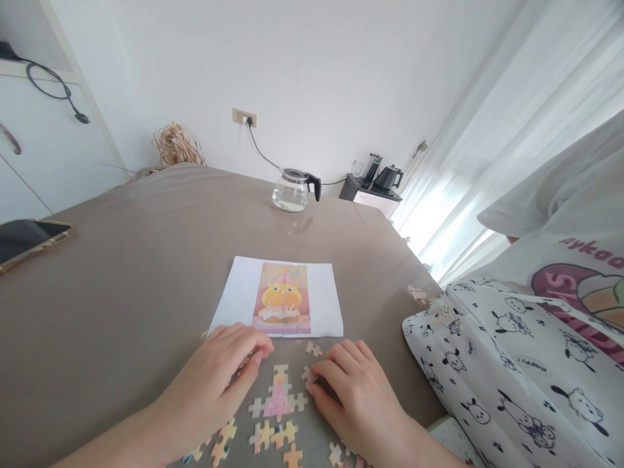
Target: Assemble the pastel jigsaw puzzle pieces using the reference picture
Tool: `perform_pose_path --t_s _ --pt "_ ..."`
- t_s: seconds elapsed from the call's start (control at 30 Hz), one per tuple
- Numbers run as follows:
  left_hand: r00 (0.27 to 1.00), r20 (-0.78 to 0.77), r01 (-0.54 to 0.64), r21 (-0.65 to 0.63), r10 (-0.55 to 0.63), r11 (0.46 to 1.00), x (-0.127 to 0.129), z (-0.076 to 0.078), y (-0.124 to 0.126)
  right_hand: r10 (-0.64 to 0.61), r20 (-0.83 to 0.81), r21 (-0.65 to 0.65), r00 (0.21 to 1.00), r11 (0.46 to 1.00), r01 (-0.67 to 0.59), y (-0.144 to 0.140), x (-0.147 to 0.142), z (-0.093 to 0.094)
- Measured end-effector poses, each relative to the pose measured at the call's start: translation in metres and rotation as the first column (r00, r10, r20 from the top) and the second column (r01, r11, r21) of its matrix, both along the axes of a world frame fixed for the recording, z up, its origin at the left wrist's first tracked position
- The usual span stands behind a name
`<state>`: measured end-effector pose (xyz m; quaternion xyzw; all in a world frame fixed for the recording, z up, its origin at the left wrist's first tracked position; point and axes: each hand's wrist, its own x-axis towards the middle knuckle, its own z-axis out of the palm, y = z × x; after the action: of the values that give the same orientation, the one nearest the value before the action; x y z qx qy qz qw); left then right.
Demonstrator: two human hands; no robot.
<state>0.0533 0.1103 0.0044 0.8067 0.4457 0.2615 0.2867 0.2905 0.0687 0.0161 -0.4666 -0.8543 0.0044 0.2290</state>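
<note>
A partly joined group of jigsaw puzzle pieces point(279, 398), pink in the middle with pale sides, lies on the table between my hands. My right hand point(358, 390) is at its right, thumb and fingertips closed on a pale puzzle piece point(307, 376). On the left, my left hand point(214, 367) has its fingers curled and the thumb near the index fingertip; what they hold is mostly hidden. Loose yellow and orange pieces point(263, 435) lie below the group. Beyond my hands is a white sheet with a printed picture point(284, 299) of a yellow character in a pink hat.
A glass pot point(290, 193) of clear liquid stands farther back on the brown table point(146, 260). The phone point(32, 239) lies at the left edge. A white patterned bag point(487, 370) occupies the right side, beside a person in a white shirt point(575, 214). More puzzle pieces point(418, 295) lie near it.
</note>
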Motion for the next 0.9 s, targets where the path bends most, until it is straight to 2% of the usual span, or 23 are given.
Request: perform_pose_path --t_s 0.13,0.4,0.9 --pt "1.0 -0.011 0.023 0.03 -0.023 0.999 -0.0015 -0.0019 0.0013 -0.009 -0.006 -0.004 1.0 1.0 0.009 -0.0006 0.0007 -0.0002" --pt "1.0 -0.01 -0.001 0.046 0.001 0.999 0.002 0.005 -0.0052 -0.001 -0.034 -0.02 0.999 1.0 0.0 -0.0011 -0.0001 0.0003" --pt "0.999 -0.028 0.025 0.065 -0.023 0.998 0.0012 0.0033 -0.0039 -0.009 -0.028 -0.01 1.0 1.0 0.008 0.0013 -0.0006 -0.0026"
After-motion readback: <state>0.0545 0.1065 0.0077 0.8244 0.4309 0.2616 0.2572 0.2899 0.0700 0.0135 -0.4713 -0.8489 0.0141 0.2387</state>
